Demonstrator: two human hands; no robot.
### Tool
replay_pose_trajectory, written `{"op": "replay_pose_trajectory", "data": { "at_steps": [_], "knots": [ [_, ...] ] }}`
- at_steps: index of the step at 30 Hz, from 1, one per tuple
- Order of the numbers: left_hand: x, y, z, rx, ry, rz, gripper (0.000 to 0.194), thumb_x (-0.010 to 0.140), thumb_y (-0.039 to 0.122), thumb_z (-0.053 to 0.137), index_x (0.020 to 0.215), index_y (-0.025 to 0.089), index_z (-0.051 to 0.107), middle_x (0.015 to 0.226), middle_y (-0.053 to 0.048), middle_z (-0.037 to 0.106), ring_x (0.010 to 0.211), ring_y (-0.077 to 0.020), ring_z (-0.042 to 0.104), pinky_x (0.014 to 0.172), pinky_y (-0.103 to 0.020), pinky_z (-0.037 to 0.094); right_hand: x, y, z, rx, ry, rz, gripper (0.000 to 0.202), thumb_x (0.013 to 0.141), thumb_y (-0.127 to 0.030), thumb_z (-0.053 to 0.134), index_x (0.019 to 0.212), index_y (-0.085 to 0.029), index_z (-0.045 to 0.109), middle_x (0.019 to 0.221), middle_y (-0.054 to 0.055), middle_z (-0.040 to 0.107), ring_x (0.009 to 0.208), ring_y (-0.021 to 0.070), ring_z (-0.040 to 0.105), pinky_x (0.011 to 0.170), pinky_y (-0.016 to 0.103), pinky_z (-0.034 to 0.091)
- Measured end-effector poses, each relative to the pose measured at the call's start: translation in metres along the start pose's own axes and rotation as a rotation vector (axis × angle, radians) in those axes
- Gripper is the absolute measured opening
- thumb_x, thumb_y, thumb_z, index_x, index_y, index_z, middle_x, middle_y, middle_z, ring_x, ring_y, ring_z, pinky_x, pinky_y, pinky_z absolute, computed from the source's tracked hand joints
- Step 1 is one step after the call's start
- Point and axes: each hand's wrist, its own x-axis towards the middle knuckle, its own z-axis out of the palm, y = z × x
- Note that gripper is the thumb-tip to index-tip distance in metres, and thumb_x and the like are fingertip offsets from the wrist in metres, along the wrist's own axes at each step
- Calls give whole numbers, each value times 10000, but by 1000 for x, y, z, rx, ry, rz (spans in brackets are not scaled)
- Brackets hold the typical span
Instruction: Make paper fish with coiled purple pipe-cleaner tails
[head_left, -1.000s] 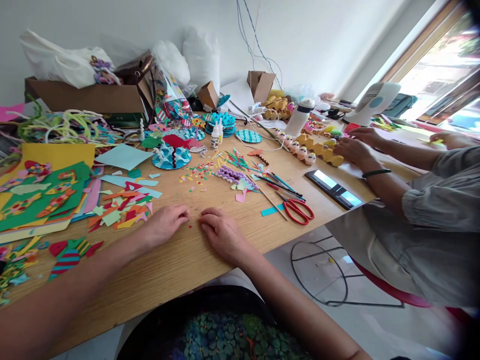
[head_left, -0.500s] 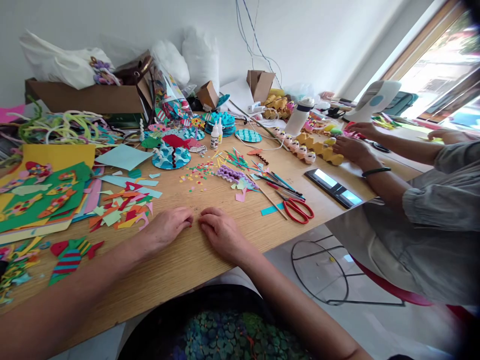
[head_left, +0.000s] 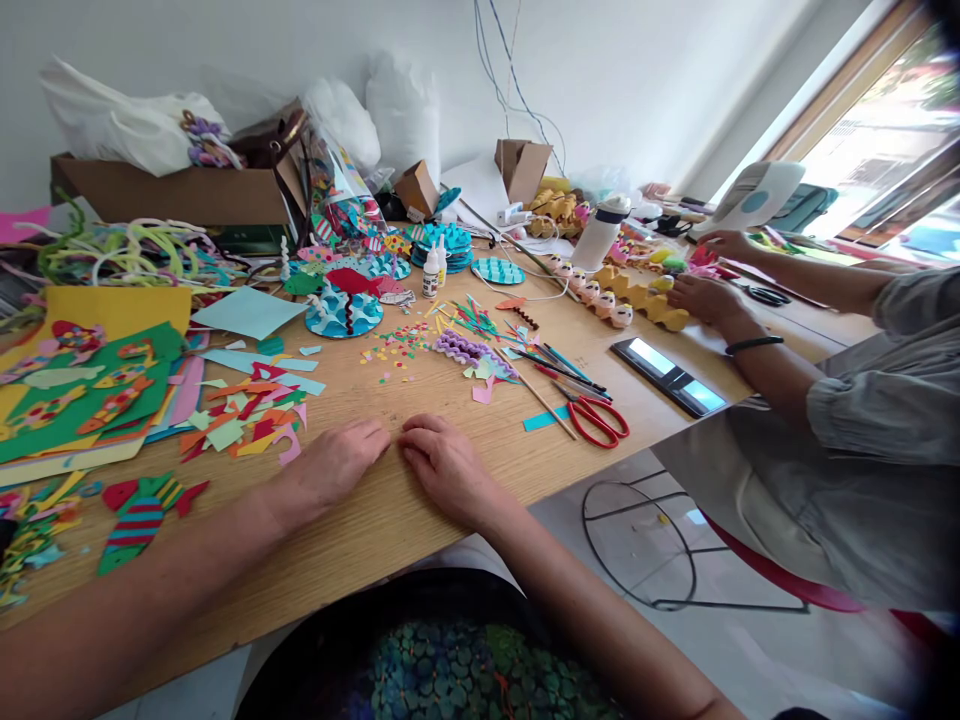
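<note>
Both hands rest on the bench [head_left: 375,535], the left hand [head_left: 337,465] bent downward, the right hand [head_left: 448,468] loosely curled; whether either grips anything, I cannot tell. Paper offcuts [head_left: 225,432] lie just beyond the left, punched confetti [head_left: 401,340] ahead; a careless sweep could scatter both, or push the red-handled scissors [head_left: 595,420] off the near edge.

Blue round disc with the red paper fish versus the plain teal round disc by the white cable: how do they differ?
The blue round disc carries a red paper fish and a dark wavy strip; the teal round disc has neither. The blue disc looks larger in view and built up, the teal disc flatter. Both are round and lie on the table.
</note>
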Motion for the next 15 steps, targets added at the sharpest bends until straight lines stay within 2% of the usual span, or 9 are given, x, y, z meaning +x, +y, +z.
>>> {"op": "replay_pose_trajectory", "data": {
  "at_steps": [4, 7, 11, 13, 15],
  "knots": [
    [-3, 3, 3, 48, 45, 31, 244, 814, 54, 316, 784, 158, 534, 822, -84, 576, 818, -212, 538, 738, -324, 423, 0, 0, 0, 9, 4, 0, 177, 826, -103, 488, 877, -139, 654, 983, 71, 619, 923, 152, 554, 848, 257, 417],
    [1, -3, -2, -122, 40, -74, 211, 826, 134, 330, 749, 176, 522, 779, -58, 579, 758, -194, 544, 698, -308, 424, 0, 0, 0, 18, 6, 0, 173, 825, -105, 491, 870, -138, 655, 984, 74, 618, 929, 155, 552, 849, 263, 415],
    [0, -24, -34, -396, 74, -258, 182, 795, 298, 405, 699, 193, 519, 713, -6, 578, 701, -169, 532, 657, -268, 395, 0, 1, 0, 26, 0, -3, 183, 823, -93, 483, 870, -135, 654, 986, 74, 619, 938, 161, 554, 852, 268, 418],
    [-10, -41, -56, -422, 103, -355, 202, 774, 341, 420, 713, 186, 534, 695, 9, 563, 680, -156, 510, 627, -244, 367, 0, 1, 0, 29, 3, -3, 182, 824, -96, 481, 865, -141, 652, 990, 72, 617, 939, 161, 556, 854, 271, 423],
    [-30, -63, -75, -397, 74, -427, 254, 776, 376, 414, 728, 171, 557, 678, 26, 552, 665, -134, 482, 615, -214, 334, -1, 1, 0, 33, 4, -5, 183, 825, -99, 478, 863, -148, 651, 991, 71, 616, 939, 162, 558, 853, 277, 429]
  ]
}}
